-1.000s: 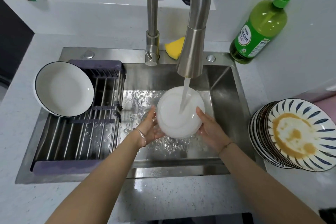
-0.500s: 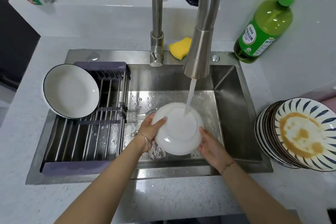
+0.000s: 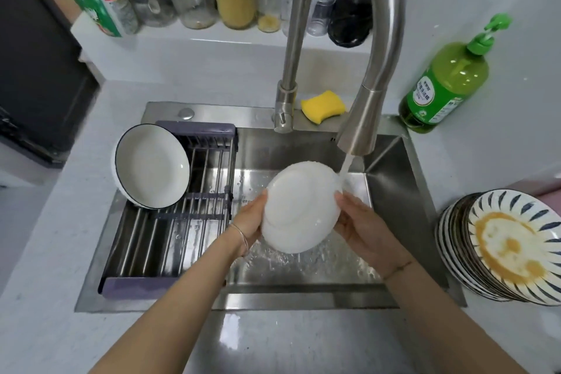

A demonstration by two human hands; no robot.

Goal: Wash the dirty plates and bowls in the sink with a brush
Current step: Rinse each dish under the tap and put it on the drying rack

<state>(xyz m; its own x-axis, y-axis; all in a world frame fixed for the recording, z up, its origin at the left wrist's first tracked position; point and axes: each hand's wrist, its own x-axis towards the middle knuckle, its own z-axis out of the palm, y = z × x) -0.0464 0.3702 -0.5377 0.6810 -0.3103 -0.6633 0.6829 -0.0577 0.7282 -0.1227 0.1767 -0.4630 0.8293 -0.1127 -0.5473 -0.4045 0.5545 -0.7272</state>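
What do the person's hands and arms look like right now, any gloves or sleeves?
No gloves and no sleeves in view. The left hand has a thin silver bangle at its wrist. The right hand has a thin dark cord bracelet at its wrist.

A rack (image 3: 170, 240) is set across the left part of the sink (image 3: 391, 191), with a bowl (image 3: 151, 167) leaned on its rear left corner. A plate (image 3: 300, 206) is held over the right part, just left of the faucet (image 3: 364, 118) spout. A sponge (image 3: 323, 106) is laid on the rear rim. A bottle (image 3: 446, 88) and a stack of plates (image 3: 513, 249) are placed right of the sink.
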